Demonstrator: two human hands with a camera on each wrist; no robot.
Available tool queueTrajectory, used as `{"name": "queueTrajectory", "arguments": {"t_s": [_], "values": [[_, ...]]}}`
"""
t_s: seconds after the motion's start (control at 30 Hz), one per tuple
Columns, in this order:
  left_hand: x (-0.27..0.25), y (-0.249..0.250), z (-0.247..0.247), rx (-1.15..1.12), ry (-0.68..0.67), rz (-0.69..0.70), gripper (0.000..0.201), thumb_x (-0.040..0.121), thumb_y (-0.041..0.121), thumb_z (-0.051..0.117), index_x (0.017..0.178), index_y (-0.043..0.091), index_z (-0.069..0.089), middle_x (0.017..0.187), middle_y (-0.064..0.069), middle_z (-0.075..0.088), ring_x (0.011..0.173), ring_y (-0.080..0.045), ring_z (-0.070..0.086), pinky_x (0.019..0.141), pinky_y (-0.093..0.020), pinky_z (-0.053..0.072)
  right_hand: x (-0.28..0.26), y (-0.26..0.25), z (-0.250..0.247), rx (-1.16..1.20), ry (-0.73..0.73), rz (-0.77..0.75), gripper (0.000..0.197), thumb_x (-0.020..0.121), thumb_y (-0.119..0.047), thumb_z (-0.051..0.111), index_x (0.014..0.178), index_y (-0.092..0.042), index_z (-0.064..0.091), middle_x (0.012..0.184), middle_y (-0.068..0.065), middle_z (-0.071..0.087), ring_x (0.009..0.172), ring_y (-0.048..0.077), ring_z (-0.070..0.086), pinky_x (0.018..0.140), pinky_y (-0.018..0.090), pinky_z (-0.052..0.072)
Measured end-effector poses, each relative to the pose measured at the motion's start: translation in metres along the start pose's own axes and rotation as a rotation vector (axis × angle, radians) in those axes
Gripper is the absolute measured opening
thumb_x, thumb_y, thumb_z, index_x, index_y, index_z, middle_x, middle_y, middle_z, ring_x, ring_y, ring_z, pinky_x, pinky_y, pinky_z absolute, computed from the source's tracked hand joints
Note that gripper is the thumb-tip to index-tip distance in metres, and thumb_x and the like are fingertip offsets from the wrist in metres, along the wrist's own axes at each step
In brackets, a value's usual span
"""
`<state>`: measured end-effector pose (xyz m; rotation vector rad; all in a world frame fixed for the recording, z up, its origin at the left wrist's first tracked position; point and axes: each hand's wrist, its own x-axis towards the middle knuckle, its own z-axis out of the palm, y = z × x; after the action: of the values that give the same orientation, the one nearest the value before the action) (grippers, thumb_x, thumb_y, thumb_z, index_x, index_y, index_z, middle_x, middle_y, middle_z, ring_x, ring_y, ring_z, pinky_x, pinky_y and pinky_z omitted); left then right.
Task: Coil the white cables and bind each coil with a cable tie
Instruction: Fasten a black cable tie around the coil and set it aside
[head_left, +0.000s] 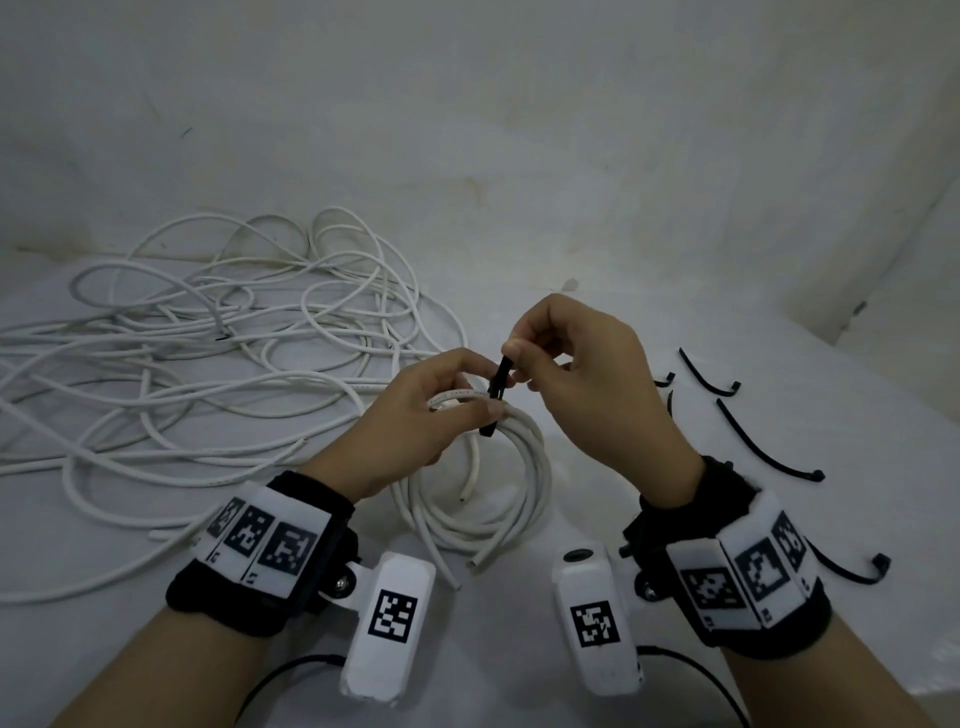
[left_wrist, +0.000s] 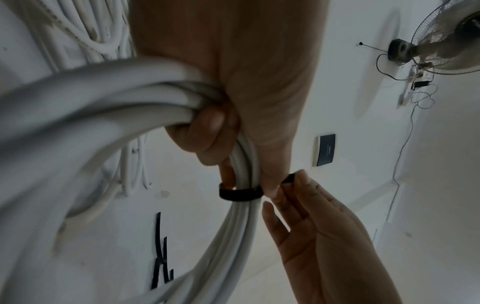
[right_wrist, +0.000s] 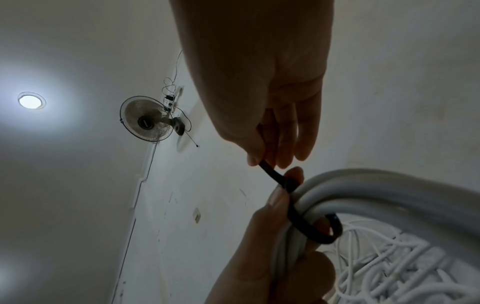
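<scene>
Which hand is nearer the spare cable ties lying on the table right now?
Right. The right hand, pinching the black cable tie at the coil, has the spare cable ties just beyond it; the left hand grips the coil, farther away.

1 coil (head_left: 498, 499), 1 loose cable tangle (head_left: 208, 332), 5 black cable ties (head_left: 763, 447), 2 hands (head_left: 431, 410)

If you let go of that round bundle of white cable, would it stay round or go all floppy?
The coiled white cable would probably spring looser: its cut ends already stick out. The black cable tie looped round it, pinched by the right hand, should hold the turns together. It looks springy rather than limp, like the loose cable pile.
</scene>
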<state>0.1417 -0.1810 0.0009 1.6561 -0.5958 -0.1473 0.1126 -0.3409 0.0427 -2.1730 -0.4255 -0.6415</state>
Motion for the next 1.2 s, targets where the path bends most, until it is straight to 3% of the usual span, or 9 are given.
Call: {"name": "queueTrajectory", "arguments": {"t_s": [0.13, 0.23, 0.43, 0.53, 0.9, 1.0, 1.07, 1.13, 1.2], "values": [[-0.001, -0.001, 0.002, -0.016, -0.042, -0.029, 0.012, 0.09, 0.011, 0.06, 0.088, 0.022, 0.057, 0.079, -0.004, 0.057, 0.04, -0.008, 0.029, 0.04, -0.017, 0.024, 0.005, 0.002, -0.001, 0.03, 0.095, 0.029, 0.017, 0.089, -0.008, 0.063, 0.077, -0.018, 0.057, 0.067, -0.01, 0.061, 0.063, 0.005, 0.061, 0.061, 0.015, 0.048], [-0.001, -0.001, 0.005, -0.085, -0.057, -0.035, 0.014, 0.091, 0.006, 0.056, 0.083, 0.016, 0.05, 0.085, -0.01, 0.055, 0.038, -0.009, 0.024, 0.038, -0.016, 0.021, 0.015, 0.002, -0.006, 0.128, 0.186, 0.092, 0.017, 0.09, -0.007, 0.061, 0.076, -0.016, 0.056, 0.067, -0.004, 0.062, 0.06, 0.005, 0.063, 0.06, 0.021, 0.054], [0.002, -0.007, 0.003, -0.102, 0.067, -0.072, 0.024, 0.092, 0.005, 0.055, 0.072, 0.013, 0.045, 0.07, 0.0, 0.058, 0.039, -0.012, 0.024, 0.04, -0.018, 0.019, 0.015, -0.001, 0.01, 0.134, 0.002, 0.115, 0.017, 0.089, -0.012, 0.063, 0.078, -0.023, 0.057, 0.077, 0.004, 0.068, 0.073, 0.017, 0.066, 0.068, 0.035, 0.057], [0.002, -0.008, 0.005, -0.13, 0.092, -0.087, 0.027, 0.093, 0.008, 0.055, 0.069, 0.015, 0.046, 0.059, 0.005, 0.052, 0.037, -0.01, 0.024, 0.038, -0.017, 0.02, 0.014, -0.001, 0.007, 0.129, -0.09, 0.136, 0.018, 0.087, -0.01, 0.067, 0.073, -0.021, 0.061, 0.068, 0.001, 0.067, 0.066, 0.014, 0.065, 0.065, 0.035, 0.058], [0.001, -0.007, 0.003, -0.162, 0.034, -0.13, 0.017, 0.091, 0.006, 0.057, 0.075, 0.01, 0.053, 0.05, 0.009, 0.051, 0.036, -0.006, 0.024, 0.037, -0.014, 0.019, 0.023, 0.012, 0.013, 0.111, 0.036, 0.187, 0.024, 0.085, -0.008, 0.067, 0.067, -0.02, 0.057, 0.062, -0.004, 0.064, 0.053, 0.003, 0.06, 0.066, 0.029, 0.055], [0.003, -0.007, 0.0, -0.198, 0.105, -0.129, 0.02, 0.093, 0.006, 0.054, 0.073, 0.01, 0.05, 0.049, 0.007, 0.047, 0.035, -0.006, 0.022, 0.037, -0.014, 0.018, 0.024, 0.017, 0.013, 0.205, -0.046, 0.171, 0.015, 0.089, -0.011, 0.065, 0.077, -0.019, 0.061, 0.072, 0.001, 0.068, 0.062, 0.007, 0.063, 0.069, 0.027, 0.055], [0.005, -0.007, -0.004, -0.287, 0.187, -0.114, 0.024, 0.094, 0.007, 0.051, 0.07, 0.009, 0.046, 0.045, 0.008, 0.043, 0.034, -0.006, 0.02, 0.037, -0.014, 0.016, 0.021, 0.025, 0.012, 0.261, -0.157, 0.203, 0.002, 0.092, -0.021, 0.062, 0.09, -0.02, 0.063, 0.085, 0.008, 0.069, 0.077, 0.016, 0.066, 0.076, 0.035, 0.056], [0.007, -0.006, -0.009, -0.394, 0.281, -0.091, 0.021, 0.095, 0.009, 0.05, 0.074, 0.009, 0.045, 0.049, 0.004, 0.048, 0.034, -0.006, 0.021, 0.036, -0.014, 0.017, 0.015, 0.032, 0.013, 0.274, -0.311, 0.288, 0.023, 0.093, -0.041, 0.056, 0.098, -0.02, 0.064, 0.094, 0.013, 0.069, 0.087, 0.027, 0.067, 0.084, 0.048, 0.054], [0.009, -0.005, -0.011, -0.461, 0.346, -0.076, 0.01, 0.095, 0.011, 0.05, 0.086, 0.007, 0.049, 0.059, -0.004, 0.052, 0.035, -0.006, 0.023, 0.035, -0.013, 0.019, 0.008, 0.032, 0.016, 0.413, -0.408, 0.372, 0.041, 0.089, -0.051, 0.049, 0.096, -0.014, 0.065, 0.081, 0.013, 0.068, 0.08, 0.027, 0.068, 0.083, 0.046, 0.056]]}}
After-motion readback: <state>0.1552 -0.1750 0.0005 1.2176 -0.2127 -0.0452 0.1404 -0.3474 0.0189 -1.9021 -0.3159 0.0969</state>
